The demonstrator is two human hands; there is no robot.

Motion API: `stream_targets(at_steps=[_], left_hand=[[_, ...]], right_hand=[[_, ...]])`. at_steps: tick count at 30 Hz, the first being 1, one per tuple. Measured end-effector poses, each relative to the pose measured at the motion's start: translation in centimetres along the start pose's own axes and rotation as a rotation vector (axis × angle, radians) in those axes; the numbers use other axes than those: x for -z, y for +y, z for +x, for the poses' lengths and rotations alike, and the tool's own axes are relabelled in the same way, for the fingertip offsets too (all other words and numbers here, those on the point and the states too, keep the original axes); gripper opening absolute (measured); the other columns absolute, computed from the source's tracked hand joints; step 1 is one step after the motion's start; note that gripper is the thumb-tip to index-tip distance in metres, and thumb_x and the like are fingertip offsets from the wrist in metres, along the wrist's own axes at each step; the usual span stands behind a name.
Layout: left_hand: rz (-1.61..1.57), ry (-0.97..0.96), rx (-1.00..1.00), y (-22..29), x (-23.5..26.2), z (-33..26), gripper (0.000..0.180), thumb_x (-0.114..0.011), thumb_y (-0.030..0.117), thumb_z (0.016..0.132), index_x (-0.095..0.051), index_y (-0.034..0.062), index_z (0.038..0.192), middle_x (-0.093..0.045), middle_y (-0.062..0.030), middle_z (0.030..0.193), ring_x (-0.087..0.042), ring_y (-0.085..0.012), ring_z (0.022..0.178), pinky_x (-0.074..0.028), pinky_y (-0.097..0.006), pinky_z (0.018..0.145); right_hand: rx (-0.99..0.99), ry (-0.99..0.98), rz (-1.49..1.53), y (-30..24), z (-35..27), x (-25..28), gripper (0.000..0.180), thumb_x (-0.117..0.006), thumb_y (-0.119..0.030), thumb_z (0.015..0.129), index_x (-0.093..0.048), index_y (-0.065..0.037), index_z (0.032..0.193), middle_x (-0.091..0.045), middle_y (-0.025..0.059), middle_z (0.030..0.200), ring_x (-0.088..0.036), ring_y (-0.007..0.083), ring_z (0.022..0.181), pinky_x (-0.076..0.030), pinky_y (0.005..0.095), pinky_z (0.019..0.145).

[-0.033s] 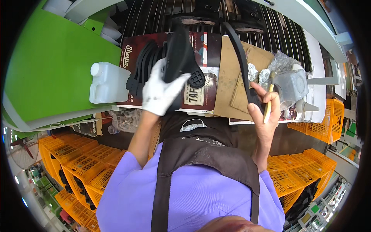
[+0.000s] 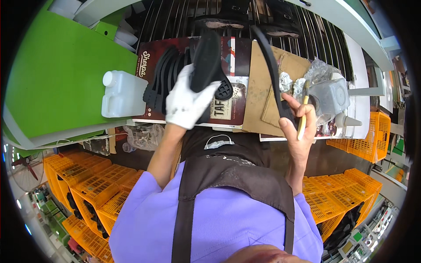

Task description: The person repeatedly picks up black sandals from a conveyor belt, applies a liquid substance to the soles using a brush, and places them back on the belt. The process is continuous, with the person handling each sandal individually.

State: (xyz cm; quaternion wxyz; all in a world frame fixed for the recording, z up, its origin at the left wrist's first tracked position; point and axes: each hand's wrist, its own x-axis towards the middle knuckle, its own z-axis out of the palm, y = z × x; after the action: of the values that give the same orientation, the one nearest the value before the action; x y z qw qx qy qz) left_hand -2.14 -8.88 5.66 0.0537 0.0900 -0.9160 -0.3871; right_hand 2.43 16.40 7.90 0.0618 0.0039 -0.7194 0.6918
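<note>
My left hand (image 2: 187, 101), in a white glove, grips a black shoe sole (image 2: 207, 59) held upright over the bench. Another sole with a honeycomb tread (image 2: 224, 90) shows just behind it, and more black soles (image 2: 163, 79) stand in a row to its left. My bare right hand (image 2: 300, 125) pinches a second, edge-on black shoe sole (image 2: 271, 65) between thumb and fingers. Tucked across the same fingers is a slim brush (image 2: 303, 116) with a pale yellow handle. Its bristle end is hard to make out against the clear plastic behind.
Brown cardboard (image 2: 258, 101) lies beneath the right-hand sole. A clear square container (image 2: 331, 98) and a nozzle bottle (image 2: 348, 120) stand right of it. A white jug (image 2: 125, 94) is by the green board (image 2: 61, 70). Black boots (image 2: 226, 17) rest on the far rods; orange crates (image 2: 105, 182) stand below.
My left hand and its sole have shifted slightly to the right and turned a little, so more of the sole's flat face shows. The right hand has hardly moved.
</note>
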Motion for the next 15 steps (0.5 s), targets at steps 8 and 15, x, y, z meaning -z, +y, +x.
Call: stream_targets(at_steps=[8,15], left_hand=[[0.54,-0.191,-0.012,-0.8,-5.9,3.4,0.066,-0.055,0.058,0.081,-0.064,-0.0061,0.096,-0.058,-0.0271,0.103,-0.064,-0.0391,0.083,-0.053,-0.044,0.068],[0.149,-0.42,-0.348,1.0,-4.5,1.6,0.053,-0.057,0.044,0.085,-0.057,-0.001,0.113,-0.058,-0.017,0.106,-0.061,-0.0294,0.092,-0.05,-0.037,0.078]], right_hand=[[-0.047,-0.043,0.056,0.6,-0.9,-0.4,0.04,-0.074,-0.004,0.072,-0.038,-0.009,0.09,-0.055,0.0216,0.119,-0.052,0.0123,0.094,-0.044,0.0259,0.082],[-0.119,-0.032,0.269,1.5,-1.3,-0.1,0.037,-0.073,-0.01,0.075,-0.039,-0.009,0.088,-0.056,0.0205,0.118,-0.055,0.0173,0.099,-0.044,0.0302,0.086]])
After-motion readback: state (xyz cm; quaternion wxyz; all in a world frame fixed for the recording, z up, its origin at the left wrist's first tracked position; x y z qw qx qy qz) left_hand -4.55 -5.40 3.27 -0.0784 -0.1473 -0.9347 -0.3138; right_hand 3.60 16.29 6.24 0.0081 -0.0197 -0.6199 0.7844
